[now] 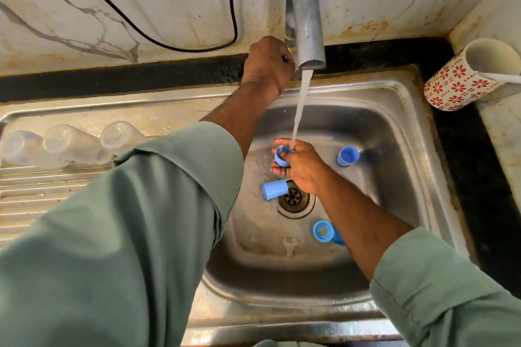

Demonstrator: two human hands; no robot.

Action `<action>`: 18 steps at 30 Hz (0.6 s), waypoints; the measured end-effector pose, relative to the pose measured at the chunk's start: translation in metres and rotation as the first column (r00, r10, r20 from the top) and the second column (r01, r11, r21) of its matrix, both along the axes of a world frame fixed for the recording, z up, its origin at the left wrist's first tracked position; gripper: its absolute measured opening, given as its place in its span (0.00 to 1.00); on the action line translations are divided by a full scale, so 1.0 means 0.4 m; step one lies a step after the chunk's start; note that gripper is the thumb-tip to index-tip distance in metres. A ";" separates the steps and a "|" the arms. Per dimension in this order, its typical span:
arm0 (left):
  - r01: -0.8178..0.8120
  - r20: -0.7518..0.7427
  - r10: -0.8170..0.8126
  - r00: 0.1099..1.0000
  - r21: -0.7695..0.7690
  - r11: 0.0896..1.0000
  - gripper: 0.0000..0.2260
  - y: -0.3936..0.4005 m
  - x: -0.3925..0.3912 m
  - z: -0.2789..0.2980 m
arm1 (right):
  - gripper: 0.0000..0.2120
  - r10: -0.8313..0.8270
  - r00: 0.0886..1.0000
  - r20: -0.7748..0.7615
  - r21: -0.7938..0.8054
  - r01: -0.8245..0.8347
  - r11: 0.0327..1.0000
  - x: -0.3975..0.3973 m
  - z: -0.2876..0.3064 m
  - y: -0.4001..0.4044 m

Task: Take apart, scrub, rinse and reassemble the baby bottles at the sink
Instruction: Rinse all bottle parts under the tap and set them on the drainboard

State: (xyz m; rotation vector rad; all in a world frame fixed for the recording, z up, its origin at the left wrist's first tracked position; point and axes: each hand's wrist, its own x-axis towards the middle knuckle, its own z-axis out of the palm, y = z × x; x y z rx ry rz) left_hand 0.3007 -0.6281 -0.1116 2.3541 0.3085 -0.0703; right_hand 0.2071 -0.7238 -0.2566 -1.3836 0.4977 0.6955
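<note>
Steel sink [394, 98], right hand [303, 167] gripping blue cap [281, 155]; water running

sink [394, 127]: dull scuffed steel | bottles [73, 144]: clear plastic

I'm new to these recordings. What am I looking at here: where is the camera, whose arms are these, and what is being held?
There is no machine: a person wears one camera on the head, looking down at a steel sink. The left hand reaches up and grips the tap's control behind the spout; water is running. The right hand holds a blue bottle ring under the stream. More blue bottle parts lie in the basin: a cap by the drain, another cap, a ring. Three clear bottles lie on the draining board at left. A patterned mug stands at right.
</note>
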 end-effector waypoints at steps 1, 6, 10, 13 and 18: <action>0.000 0.001 0.000 1.000 -0.002 1.000 0.10 0.000 0.000 0.001 | 0.10 0.011 1.000 0.021 -0.022 -0.011 1.000 -0.001 0.000 -0.004; -0.006 0.000 0.006 1.000 -0.024 1.000 0.11 -0.002 -0.004 0.004 | 0.10 0.033 0.998 0.052 -0.235 -0.020 0.972 0.009 -0.008 -0.029; -0.009 -0.001 0.009 1.000 -0.051 0.999 0.12 -0.001 -0.002 0.001 | 0.11 0.046 0.998 0.051 -0.295 -0.029 0.955 0.025 -0.018 -0.039; 0.002 -0.016 -0.002 1.000 -0.008 1.000 0.12 0.000 0.003 -0.003 | 0.13 0.111 0.983 0.147 -0.359 -0.052 0.932 0.033 -0.013 -0.032; 0.002 -0.056 -0.008 0.998 -0.119 0.993 0.10 0.000 -0.002 0.002 | 0.13 0.267 0.949 0.169 -0.303 -0.208 0.930 0.046 -0.016 0.003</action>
